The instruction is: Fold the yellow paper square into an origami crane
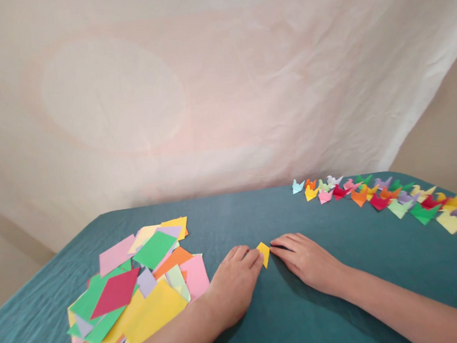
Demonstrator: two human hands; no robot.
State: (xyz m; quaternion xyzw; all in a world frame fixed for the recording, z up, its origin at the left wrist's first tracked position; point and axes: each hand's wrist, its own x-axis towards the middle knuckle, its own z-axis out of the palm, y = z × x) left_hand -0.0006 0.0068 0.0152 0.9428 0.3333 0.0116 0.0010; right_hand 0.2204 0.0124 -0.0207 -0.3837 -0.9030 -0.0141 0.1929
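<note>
A small folded piece of yellow paper [264, 253] lies on the teal tablecloth between my two hands. My left hand [238, 279] is closed against its left side, thumb and fingertips pressing the paper near its edge. From the other side, my right hand [308, 263] brings its fingertips together at the paper's right corner. The fingers partly cover the edges of the fold, and the underside of the paper is hidden.
To the left spreads a loose pile of coloured paper squares [155, 313], partly behind my left forearm. Several small folded paper birds [380, 200] stand in rows along the table's far right. A pale cloth [220, 86] hangs behind the teal-covered table [233, 219].
</note>
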